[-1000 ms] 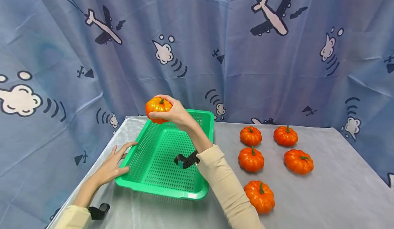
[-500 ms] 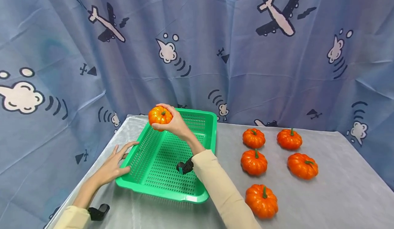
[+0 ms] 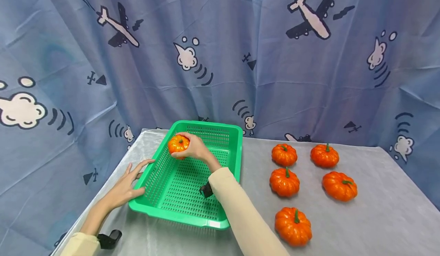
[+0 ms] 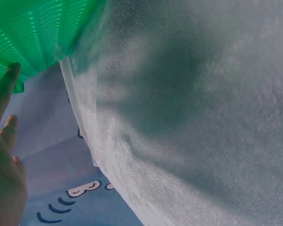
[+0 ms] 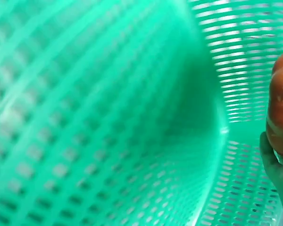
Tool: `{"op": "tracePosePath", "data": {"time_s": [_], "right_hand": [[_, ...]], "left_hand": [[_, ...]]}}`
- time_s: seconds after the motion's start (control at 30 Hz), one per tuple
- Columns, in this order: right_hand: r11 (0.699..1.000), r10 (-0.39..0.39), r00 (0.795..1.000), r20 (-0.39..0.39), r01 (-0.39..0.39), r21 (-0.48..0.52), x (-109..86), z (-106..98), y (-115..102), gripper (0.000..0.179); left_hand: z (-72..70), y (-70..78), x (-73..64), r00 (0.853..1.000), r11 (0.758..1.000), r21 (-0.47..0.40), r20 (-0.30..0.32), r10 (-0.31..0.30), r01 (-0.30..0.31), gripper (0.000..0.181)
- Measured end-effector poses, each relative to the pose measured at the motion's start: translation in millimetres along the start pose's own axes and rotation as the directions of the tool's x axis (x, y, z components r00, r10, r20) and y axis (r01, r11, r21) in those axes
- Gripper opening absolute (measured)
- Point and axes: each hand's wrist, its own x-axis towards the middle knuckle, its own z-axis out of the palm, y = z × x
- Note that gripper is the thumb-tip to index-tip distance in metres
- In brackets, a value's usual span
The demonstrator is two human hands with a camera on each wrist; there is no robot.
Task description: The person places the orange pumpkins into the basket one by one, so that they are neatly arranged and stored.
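Orange pumpkin (image 3: 178,144) gripped by the curled right hand (image 3: 196,148), inside the basket (image 3: 178,217), towards its far-left corner; basket touched on its left by the left hand (image 3: 124,187), splayed, nothing clasped. Pumpkin could be sent rolling if released high; basket shifted if bumped

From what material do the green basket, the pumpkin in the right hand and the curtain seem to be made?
The basket looks like moulded plastic with a slight sheen: regular slots pierce its walls and floor. The held pumpkin seems artificial, perhaps glossy plastic or coated foam: highlights shine on its smooth ribs. The curtain looks like printed cloth, fairly matt, hanging in soft folds.
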Motion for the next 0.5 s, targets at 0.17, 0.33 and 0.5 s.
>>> {"op": "tracePosePath", "data": {"time_s": [0.17, 0.33, 0.5], "right_hand": [[0.983, 0.033, 0.997, 0.072, -0.019, -0.184, 1.0, 10.0, 8.3, 0.073], [0.973, 0.108, 0.991, 0.079, -0.089, -0.215, -0.2, 13.8, 10.9, 0.073], [0.965, 0.175, 0.981, 0.078, -0.155, -0.214, -2.0, 15.0, 16.7, 0.074]], "left_hand": [[-0.6, 0.6, -0.7, 1.000, 1.000, -0.010, -0.003, 0.001, -0.001, 0.080], [-1.3, 2.6, -0.6, 1.000, 1.000, -0.017, -0.004, -0.004, 0.004, 0.080], [-0.6, 2.1, -0.3, 1.000, 1.000, -0.013, -0.004, -0.009, 0.009, 0.080]]}}
